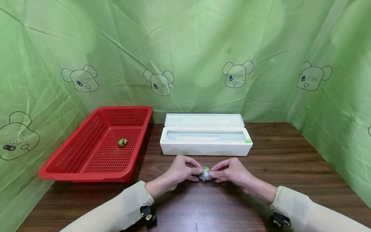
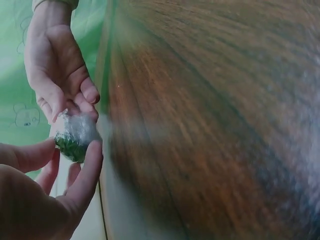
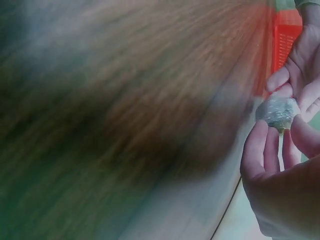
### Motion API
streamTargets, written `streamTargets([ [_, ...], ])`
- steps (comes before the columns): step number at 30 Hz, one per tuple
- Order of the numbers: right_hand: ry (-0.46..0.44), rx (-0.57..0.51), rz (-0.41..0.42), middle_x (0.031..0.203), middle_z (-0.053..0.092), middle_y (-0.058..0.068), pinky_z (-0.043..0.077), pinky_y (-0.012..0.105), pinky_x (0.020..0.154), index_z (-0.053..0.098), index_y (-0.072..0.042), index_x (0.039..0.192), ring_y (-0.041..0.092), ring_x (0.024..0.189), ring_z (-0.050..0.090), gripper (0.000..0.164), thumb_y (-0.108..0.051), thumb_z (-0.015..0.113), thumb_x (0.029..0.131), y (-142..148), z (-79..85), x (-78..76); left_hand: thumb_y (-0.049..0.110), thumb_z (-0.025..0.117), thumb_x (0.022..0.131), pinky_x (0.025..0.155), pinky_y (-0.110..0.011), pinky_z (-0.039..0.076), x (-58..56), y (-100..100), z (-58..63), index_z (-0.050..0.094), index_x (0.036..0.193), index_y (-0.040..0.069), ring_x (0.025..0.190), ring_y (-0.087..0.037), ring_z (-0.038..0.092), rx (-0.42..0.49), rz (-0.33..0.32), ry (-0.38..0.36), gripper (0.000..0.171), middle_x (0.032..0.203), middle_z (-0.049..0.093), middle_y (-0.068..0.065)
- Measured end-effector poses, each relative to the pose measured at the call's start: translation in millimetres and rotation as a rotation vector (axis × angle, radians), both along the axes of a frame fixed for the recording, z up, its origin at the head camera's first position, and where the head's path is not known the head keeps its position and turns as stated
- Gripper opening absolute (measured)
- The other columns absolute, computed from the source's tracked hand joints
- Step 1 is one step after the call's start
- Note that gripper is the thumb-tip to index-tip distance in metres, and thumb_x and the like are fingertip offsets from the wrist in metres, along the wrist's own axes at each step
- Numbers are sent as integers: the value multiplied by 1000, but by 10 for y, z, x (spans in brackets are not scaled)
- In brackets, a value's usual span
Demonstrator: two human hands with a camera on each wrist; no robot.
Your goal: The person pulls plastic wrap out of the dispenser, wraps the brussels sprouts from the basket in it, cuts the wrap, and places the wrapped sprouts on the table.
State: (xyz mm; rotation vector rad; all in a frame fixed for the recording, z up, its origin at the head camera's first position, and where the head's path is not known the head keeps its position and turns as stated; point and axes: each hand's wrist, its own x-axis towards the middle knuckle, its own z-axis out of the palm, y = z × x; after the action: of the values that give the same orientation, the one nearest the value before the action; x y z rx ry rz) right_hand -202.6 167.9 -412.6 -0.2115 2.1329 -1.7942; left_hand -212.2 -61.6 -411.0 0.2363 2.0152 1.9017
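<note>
My two hands meet over the table, with a small round green vegetable [image 1: 205,173] between them. It is wrapped in crinkled clear plastic film, which covers most of it in the left wrist view. My left hand [image 1: 183,169] pinches one side of it between thumb and fingers. From the opposite side, my right hand [image 1: 234,173] pinches it too. The right wrist view shows the shiny wrapped vegetable [image 3: 276,111] at the fingertips. Just behind the hands stands a white plastic-film dispenser box [image 1: 205,149], its lid raised and a green slider at the right end.
A red slotted basket [image 1: 87,176] stands on the left of the brown wooden table [image 1: 290,158]. One similar small green vegetable [image 1: 122,142] lies inside it. Green cloth [image 1: 197,48] with bear drawings hangs behind and along both sides.
</note>
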Motion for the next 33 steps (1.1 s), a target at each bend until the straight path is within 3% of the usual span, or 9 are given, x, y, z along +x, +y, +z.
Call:
streamTargets([
  [5,93,97,-14,87,76,13,61,35,68,76,7,98,18,74,71,25,-6,90,82,-37,-24,6,-7,85,82,77,-33,62,-3,2,-33,76,98,-5,83,-20,74,-87,4,93,19,97,74,-13],
  [9,143,144,-8,90,76,12,59,31,65,75,6,103,20,77,71,34,-3,93,76,-50,-24,-8,-5,89,78,78,-28,59,0,-8,-23,77,105,-2,86,-17,74,-187,-19,160,30,95,76,-9],
  [12,170,189,18,94,76,10,57,28,65,76,5,111,20,82,70,41,-2,94,75,-46,-21,-20,-3,90,77,77,-27,59,14,-11,0,79,106,0,85,-15,74,-255,-46,190,31,92,78,-6],
  [18,242,278,96,80,73,5,47,22,57,81,-2,110,18,75,63,38,-8,95,75,-34,-37,-30,0,93,77,76,-26,57,16,-1,0,82,101,4,81,-12,72,-348,-89,276,27,88,78,-3],
  [33,281,286,129,78,69,5,43,21,56,81,-7,115,16,72,59,43,-14,96,75,-27,-48,-39,0,91,78,76,-27,57,13,-26,-40,80,107,4,83,-16,72,-314,-92,250,32,91,76,-2],
])
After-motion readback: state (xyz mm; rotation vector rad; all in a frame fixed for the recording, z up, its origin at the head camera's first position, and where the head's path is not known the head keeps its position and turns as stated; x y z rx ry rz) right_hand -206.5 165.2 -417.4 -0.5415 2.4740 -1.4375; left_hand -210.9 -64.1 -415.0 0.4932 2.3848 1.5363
